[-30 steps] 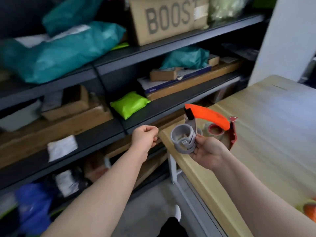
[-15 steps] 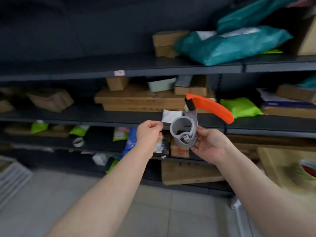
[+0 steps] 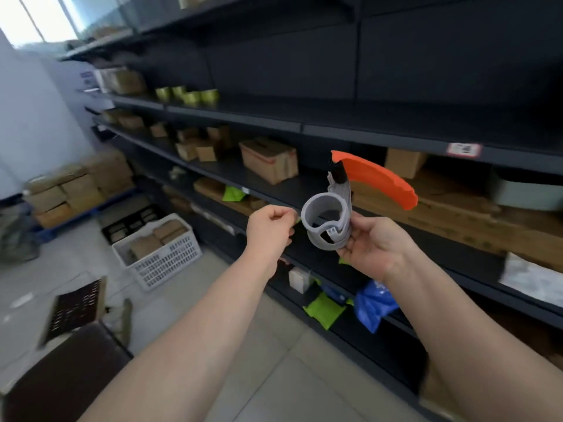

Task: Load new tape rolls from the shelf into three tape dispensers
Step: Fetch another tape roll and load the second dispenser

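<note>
My right hand [image 3: 373, 246] grips a tape dispenser [image 3: 330, 222] with a grey empty spool ring and a curved orange handle, held up in front of the dark shelf unit [image 3: 304, 129]. No tape roll sits on the ring. My left hand [image 3: 268, 228] hangs just left of the dispenser, fingers curled into a loose fist, apparently holding nothing. Several yellowish tape rolls [image 3: 187, 95] stand on an upper shelf at the far left.
Cardboard boxes [image 3: 269, 159] fill the middle shelves; green [image 3: 323, 309] and blue [image 3: 373, 306] bags lie on the lowest one. A white plastic crate [image 3: 158, 252] of boxes stands on the tiled floor, with stacked cartons [image 3: 76, 184] behind and a brown stool [image 3: 61, 376] near me.
My view has swung left, away from the wooden table and along the shelf aisle. Both hands kept their pose, the right still holding the dispenser.
</note>
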Demonstrator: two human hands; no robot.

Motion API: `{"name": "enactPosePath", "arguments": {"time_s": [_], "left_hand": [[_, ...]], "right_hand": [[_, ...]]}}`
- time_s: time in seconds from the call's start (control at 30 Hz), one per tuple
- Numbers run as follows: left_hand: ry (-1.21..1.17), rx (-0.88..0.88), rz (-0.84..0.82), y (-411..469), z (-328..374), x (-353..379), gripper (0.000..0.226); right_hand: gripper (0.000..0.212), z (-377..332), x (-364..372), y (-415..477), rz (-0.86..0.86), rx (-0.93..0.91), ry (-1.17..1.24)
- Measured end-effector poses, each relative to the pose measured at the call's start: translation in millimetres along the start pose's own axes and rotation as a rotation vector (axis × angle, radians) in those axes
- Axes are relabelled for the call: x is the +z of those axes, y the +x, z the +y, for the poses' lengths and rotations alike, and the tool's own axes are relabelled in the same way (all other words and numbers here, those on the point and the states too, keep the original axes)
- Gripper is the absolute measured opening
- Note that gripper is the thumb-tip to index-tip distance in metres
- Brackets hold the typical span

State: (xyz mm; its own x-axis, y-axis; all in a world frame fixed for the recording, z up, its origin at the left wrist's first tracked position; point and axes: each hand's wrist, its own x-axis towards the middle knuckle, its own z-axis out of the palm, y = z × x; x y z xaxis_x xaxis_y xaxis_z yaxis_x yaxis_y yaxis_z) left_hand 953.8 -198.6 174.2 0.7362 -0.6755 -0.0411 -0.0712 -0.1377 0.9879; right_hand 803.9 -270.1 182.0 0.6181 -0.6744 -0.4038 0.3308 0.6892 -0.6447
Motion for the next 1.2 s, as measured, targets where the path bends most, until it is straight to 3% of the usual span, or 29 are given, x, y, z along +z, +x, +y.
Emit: {"name": "enactPosePath", "arguments": {"time_s": [0.43,0.67,0.87,1.2], "left_hand": [[-0.056,0.049,0.253,148,52,-35,0.009],[0.015,0.029,0.285,228,74,-52,0.008],[-0.015,-0.044,0.389,279,57,-87,0.009],[-0.041,0.010,0.436,407,29,-183,0.010]], "right_hand": [[0.031,-69,110,139,-0.219,0.002,-0.055],[0.034,-98,164,221,-0.311,0.044,-0.090],[0.033,-82,189,285,-0.224,0.012,-0.277],[0.032,-13,283,404,-0.155,0.056,-0.281]]}}
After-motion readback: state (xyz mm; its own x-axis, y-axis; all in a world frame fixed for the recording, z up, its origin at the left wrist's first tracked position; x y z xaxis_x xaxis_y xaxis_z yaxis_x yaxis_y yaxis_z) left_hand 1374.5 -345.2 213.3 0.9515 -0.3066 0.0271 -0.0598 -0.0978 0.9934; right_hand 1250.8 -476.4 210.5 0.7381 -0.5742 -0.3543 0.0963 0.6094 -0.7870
